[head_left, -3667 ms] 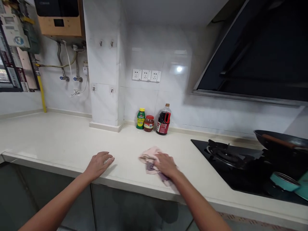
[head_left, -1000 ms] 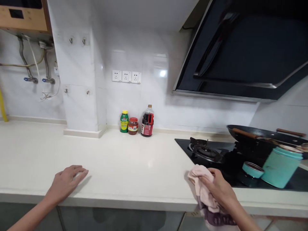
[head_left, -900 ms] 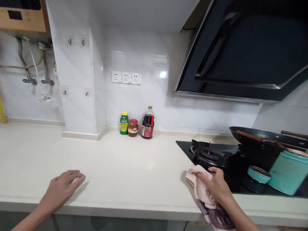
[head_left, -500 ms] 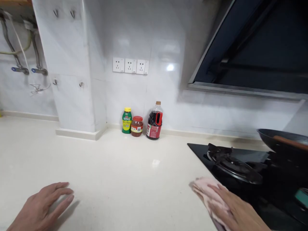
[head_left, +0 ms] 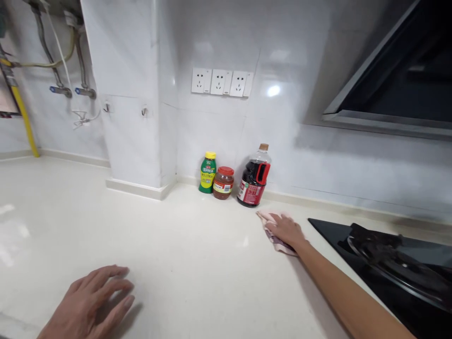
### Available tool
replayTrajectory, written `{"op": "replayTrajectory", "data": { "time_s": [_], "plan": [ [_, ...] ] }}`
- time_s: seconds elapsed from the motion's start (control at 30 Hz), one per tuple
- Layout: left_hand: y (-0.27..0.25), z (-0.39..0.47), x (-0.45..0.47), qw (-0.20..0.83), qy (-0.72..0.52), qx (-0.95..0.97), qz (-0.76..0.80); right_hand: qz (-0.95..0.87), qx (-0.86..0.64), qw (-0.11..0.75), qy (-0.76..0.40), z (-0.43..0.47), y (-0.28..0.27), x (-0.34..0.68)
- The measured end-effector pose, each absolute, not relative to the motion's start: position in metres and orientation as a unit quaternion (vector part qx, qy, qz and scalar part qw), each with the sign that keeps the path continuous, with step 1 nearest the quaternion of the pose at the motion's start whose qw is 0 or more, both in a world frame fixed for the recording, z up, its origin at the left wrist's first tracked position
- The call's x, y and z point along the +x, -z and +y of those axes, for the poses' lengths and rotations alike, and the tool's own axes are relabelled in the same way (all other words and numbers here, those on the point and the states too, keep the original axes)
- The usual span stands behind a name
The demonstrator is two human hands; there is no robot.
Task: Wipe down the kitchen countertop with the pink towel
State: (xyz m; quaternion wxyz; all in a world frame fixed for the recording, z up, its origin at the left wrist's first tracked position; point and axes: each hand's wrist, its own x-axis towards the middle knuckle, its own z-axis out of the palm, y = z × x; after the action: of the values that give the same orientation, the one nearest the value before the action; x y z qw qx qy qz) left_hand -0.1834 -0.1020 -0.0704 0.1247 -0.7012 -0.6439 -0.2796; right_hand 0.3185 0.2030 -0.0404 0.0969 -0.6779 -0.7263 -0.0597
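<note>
My right hand (head_left: pixel 286 230) presses a pinkish cloth (head_left: pixel 280 246) against the white countertop (head_left: pixel 197 263), between the bottles and the stove. Part of the cloth is hidden under the palm. At the lower left, my left hand (head_left: pixel 90 301) hovers over or rests lightly on the counter, fingers apart, holding nothing. Just beyond the cloth stands a large bottle of dark sauce (head_left: pixel 252 181) with a red handle. Beside it on the left are a red-lidded jar (head_left: pixel 223 183) and a green squeeze bottle (head_left: pixel 207 176) with a yellow cap.
A black gas stove (head_left: pixel 332 235) with a burner (head_left: pixel 395 268) lies to the right, below a dark range hood (head_left: pixel 399 94). A wall column (head_left: pixel 132 141) juts onto the counter at left. Wall sockets (head_left: pixel 221 82) sit above the bottles.
My right hand has slid the cloth away from me, from beside the stove's near-left edge towards the dark sauce bottle. The view has turned left; my left hand keeps its open pose.
</note>
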Motion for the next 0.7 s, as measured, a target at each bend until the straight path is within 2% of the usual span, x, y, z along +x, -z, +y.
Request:
{"op": "replayTrajectory", "data": {
  "time_s": [0.2,0.47,0.7],
  "plan": [
    [0.066,-0.110,-0.177,0.134,0.308,-0.714,-0.614,-0.775,-0.627,0.077,0.028,0.211,0.046,0.208],
    [0.057,-0.117,-0.170,0.186,0.377,-0.675,-0.607,-0.844,-0.528,0.099,-0.014,0.205,0.029,0.043],
    [0.054,-0.119,-0.166,0.231,0.397,-0.647,-0.609,-0.941,-0.319,0.106,-0.046,0.127,0.016,-0.075]
  ]
}}
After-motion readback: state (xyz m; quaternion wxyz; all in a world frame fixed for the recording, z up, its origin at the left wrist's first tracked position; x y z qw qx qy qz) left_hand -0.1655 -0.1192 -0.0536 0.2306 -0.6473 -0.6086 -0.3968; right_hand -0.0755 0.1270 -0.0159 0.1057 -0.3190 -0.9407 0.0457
